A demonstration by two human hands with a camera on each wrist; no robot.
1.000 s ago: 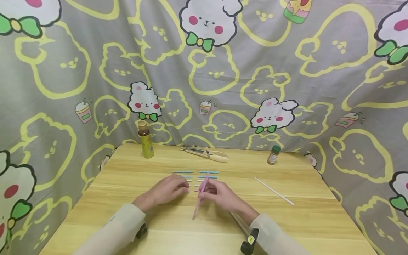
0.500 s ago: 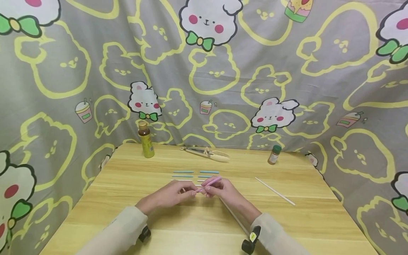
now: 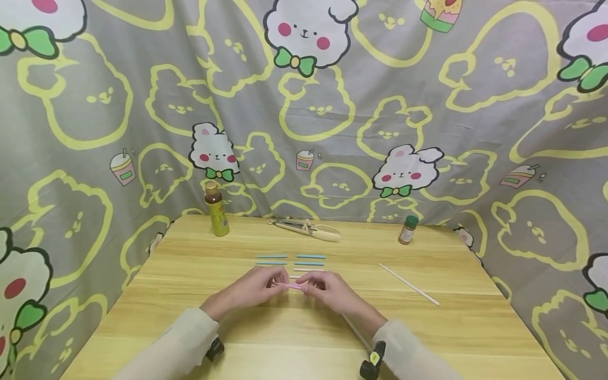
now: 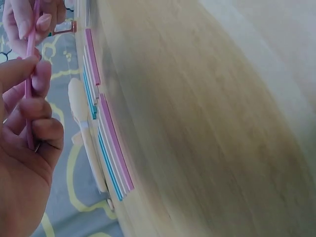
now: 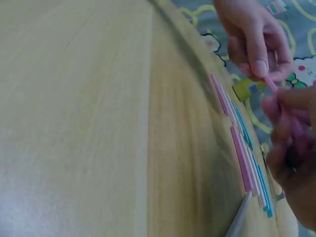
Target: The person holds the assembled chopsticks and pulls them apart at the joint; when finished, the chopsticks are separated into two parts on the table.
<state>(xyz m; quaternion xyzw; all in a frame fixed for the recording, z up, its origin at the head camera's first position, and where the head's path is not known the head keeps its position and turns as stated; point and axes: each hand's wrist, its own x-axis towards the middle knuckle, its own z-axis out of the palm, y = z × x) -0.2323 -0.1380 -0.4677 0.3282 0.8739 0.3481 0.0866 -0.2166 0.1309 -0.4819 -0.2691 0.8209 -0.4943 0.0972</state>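
Between my two hands a thin pink straw (image 3: 294,286) is held roughly level, low over the middle of the table. My left hand (image 3: 256,289) grips one end, its fingers curled round the straw in the left wrist view. The other end is pinched between thumb and fingers of my right hand (image 3: 332,291). Below and beyond the hands lie two side-by-side groups of straws: blue straws (image 3: 310,264) farthest, white straws (image 3: 309,269) nearer, and pink straws (image 4: 116,140) nearest. In the head view the hands hide part of these rows.
A white stick (image 3: 408,284) lies slantwise to the right. Another pale stick (image 3: 356,330) runs beside my right forearm. Along the back stand a yellow-labelled bottle (image 3: 218,214) and a green-capped jar (image 3: 407,231), with tongs (image 3: 304,229) lying between them. A patterned curtain (image 3: 332,132) hangs behind.
The pink straw, earlier slanting in my right hand alone, has been turned level. My left hand has moved right and taken hold of its other end.
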